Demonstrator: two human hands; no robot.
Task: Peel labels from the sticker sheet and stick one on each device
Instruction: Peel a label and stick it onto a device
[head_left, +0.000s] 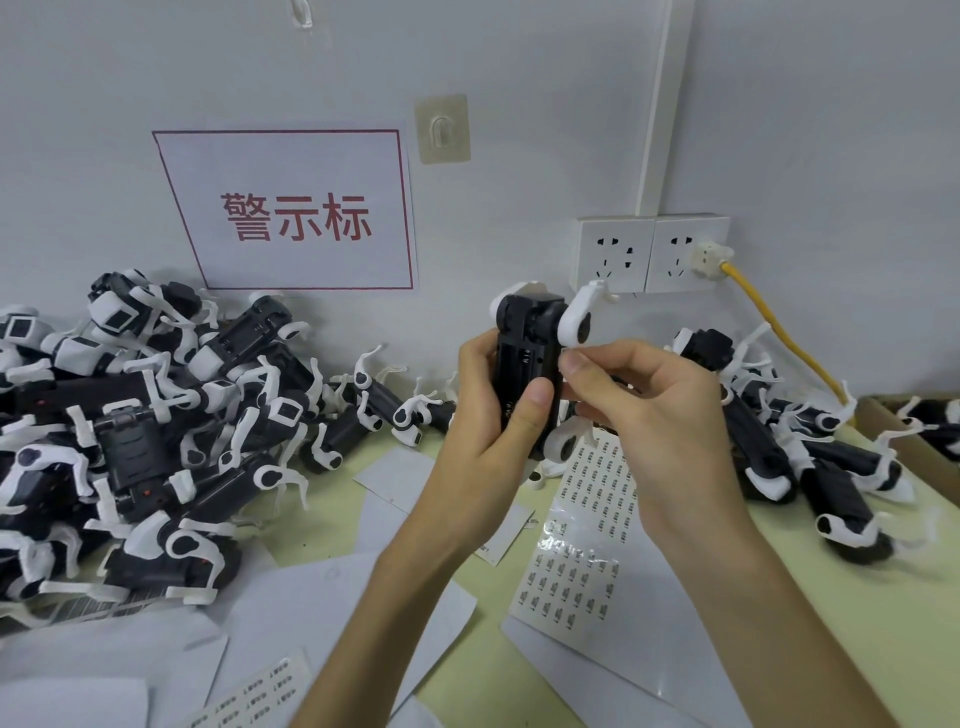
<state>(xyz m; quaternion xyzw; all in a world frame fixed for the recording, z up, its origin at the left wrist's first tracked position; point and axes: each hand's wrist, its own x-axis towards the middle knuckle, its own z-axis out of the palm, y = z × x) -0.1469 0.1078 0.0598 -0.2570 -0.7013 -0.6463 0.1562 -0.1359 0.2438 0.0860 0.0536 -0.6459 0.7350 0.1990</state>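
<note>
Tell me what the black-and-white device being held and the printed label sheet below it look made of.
The black-and-white device looks like moulded plastic: matte black body, smooth white limbs with faint sheen. The printed label sheet seems glossy film on white backing paper; glare streaks cross its middle.

Your left hand (493, 415) grips the device (524, 358), thumb across its front, fingers curled behind. Your right hand (660, 421) meets it alongside, thumb and forefinger pinched together at its edge, other fingers curled.
</note>
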